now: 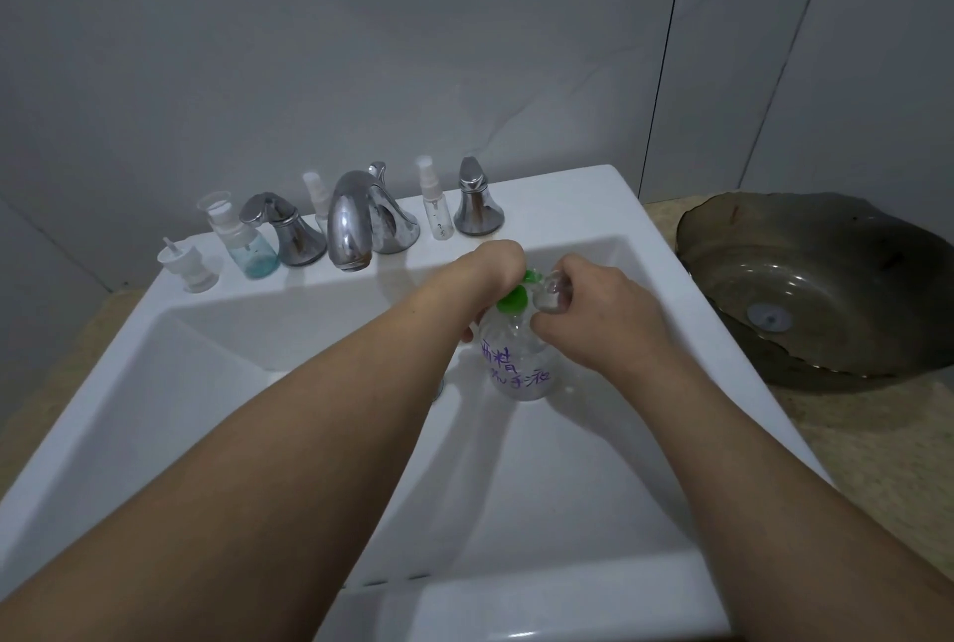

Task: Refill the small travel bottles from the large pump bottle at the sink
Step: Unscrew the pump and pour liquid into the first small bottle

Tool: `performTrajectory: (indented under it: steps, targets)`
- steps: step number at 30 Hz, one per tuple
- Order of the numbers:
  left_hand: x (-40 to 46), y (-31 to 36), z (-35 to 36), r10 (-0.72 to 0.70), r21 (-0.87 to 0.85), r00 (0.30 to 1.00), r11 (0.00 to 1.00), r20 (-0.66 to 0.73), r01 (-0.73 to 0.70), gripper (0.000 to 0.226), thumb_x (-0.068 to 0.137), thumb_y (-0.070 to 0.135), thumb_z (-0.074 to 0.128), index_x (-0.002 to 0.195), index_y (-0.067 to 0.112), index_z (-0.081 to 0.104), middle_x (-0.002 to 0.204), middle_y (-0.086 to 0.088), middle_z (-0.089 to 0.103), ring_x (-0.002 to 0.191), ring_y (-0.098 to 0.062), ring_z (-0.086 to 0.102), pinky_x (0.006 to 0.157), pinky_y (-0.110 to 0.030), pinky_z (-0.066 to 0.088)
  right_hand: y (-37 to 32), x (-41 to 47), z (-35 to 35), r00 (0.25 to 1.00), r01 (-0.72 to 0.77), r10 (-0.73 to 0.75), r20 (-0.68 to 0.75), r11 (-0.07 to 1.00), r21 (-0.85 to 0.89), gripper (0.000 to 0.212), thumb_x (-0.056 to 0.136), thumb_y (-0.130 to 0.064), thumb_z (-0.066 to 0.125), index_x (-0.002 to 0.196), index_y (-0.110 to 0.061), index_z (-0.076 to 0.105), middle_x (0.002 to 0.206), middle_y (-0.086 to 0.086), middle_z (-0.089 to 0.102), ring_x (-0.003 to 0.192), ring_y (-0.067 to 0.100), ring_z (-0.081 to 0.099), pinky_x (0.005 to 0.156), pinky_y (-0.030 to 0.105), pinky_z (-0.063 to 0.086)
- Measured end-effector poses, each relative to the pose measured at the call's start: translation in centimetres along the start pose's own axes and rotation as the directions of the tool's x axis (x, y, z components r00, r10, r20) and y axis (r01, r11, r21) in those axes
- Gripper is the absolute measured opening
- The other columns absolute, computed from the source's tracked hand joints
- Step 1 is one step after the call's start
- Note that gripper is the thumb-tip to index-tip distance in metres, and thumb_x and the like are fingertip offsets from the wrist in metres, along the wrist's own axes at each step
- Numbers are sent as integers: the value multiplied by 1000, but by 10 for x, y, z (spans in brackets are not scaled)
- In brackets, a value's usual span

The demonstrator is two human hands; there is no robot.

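A large clear pump bottle (521,362) with purple handwriting and a green pump head (516,298) stands inside the white sink (258,383). My left hand (490,269) bends down over the green pump head; its fingers are mostly hidden. My right hand (588,311) grips a small clear travel bottle (553,295) tipped against the pump's spout. On the sink's back ledge stand two small spray bottles (435,200) (316,200), a bottle with blue liquid (248,244) and a small white-capped bottle (188,264).
A chrome faucet (356,223) with two chrome handles (286,228) (476,200) stands on the back ledge. A dark glass bowl (815,290) sits on the beige counter to the right. A grey tiled wall rises behind.
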State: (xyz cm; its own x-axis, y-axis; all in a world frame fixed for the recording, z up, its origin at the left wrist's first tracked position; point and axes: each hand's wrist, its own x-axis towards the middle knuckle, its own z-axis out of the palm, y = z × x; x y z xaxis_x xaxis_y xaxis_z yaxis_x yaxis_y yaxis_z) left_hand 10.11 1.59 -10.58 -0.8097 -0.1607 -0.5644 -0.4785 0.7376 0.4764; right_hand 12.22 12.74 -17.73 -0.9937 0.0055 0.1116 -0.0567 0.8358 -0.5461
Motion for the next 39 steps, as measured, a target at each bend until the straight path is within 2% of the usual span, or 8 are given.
performTrajectory:
  steps: [8, 11, 15, 23, 26, 29, 35, 39]
  targets:
    - [1, -1, 0, -1, -23, 1000, 1000, 11, 1, 42, 94, 18, 26, 117, 0, 56, 118, -22, 59, 101, -39, 59, 47, -35, 33, 0, 1, 0, 1000, -2, 2, 3, 1000, -4, 25, 69, -36, 64, 86, -29, 47, 90, -4, 64, 84, 24, 59, 66, 29, 42]
    - [-1, -4, -4, 25, -49, 999, 999, 40, -23, 41, 94, 23, 27, 112, 4, 58, 111, -18, 61, 90, -33, 58, 49, -32, 32, -2, 1, -1, 1000, 14, -14, -9, 1000, -9, 25, 71, -37, 64, 88, -30, 47, 92, -4, 63, 84, 24, 59, 66, 30, 40]
    - [-3, -4, -13, 41, -41, 998, 998, 50, -39, 44, 94, 29, 29, 111, 3, 60, 100, -15, 63, 77, -27, 58, 49, -30, 34, -5, 0, -3, 998, 30, -28, -53, 999, 34, 25, 70, -36, 63, 89, -27, 50, 89, -5, 64, 85, 24, 60, 69, 32, 46]
    - [-8, -2, -9, 15, -38, 998, 999, 53, -13, 43, 95, 26, 26, 111, 1, 57, 107, -17, 61, 87, -32, 58, 48, -32, 34, -5, -1, -4, 999, 32, -30, -45, 999, 35, 24, 73, -36, 64, 89, -26, 49, 90, -5, 62, 84, 24, 58, 67, 30, 41]
    - [-6, -1, -4, 6, -60, 999, 998, 37, -4, 39, 95, 21, 25, 109, 1, 56, 114, -21, 61, 98, -36, 59, 48, -33, 33, -4, -1, -5, 1000, 18, -17, -24, 999, 31, 23, 73, -35, 63, 88, -27, 48, 87, -8, 59, 80, 21, 54, 65, 29, 37]
    - [0, 0, 3, -1, -50, 1000, 999, -3, 1, 40, 95, 13, 26, 118, -2, 56, 122, -24, 57, 106, -41, 59, 46, -35, 33, -3, -1, -4, 1000, 18, -18, 3, 1000, -14, 25, 72, -38, 63, 87, -27, 47, 85, -7, 55, 78, 20, 49, 65, 28, 34]
    - [5, -1, 3, -7, -59, 1000, 998, -6, 7, 41, 95, 17, 27, 122, 1, 55, 124, -22, 55, 105, -41, 59, 46, -34, 33, -4, -1, -4, 1000, 14, -14, 9, 1000, -22, 25, 71, -39, 63, 88, -29, 47, 91, -3, 61, 84, 24, 57, 67, 28, 36]
    - [8, -3, 1, 1, -86, 1000, 996, 32, 2, 42, 95, 23, 28, 117, 3, 57, 116, -18, 61, 98, -36, 59, 50, -31, 33, -4, -1, -5, 1000, 20, -20, 3, 1000, -15, 26, 72, -38, 63, 89, -29, 46, 93, -4, 61, 79, 21, 52, 66, 29, 37]
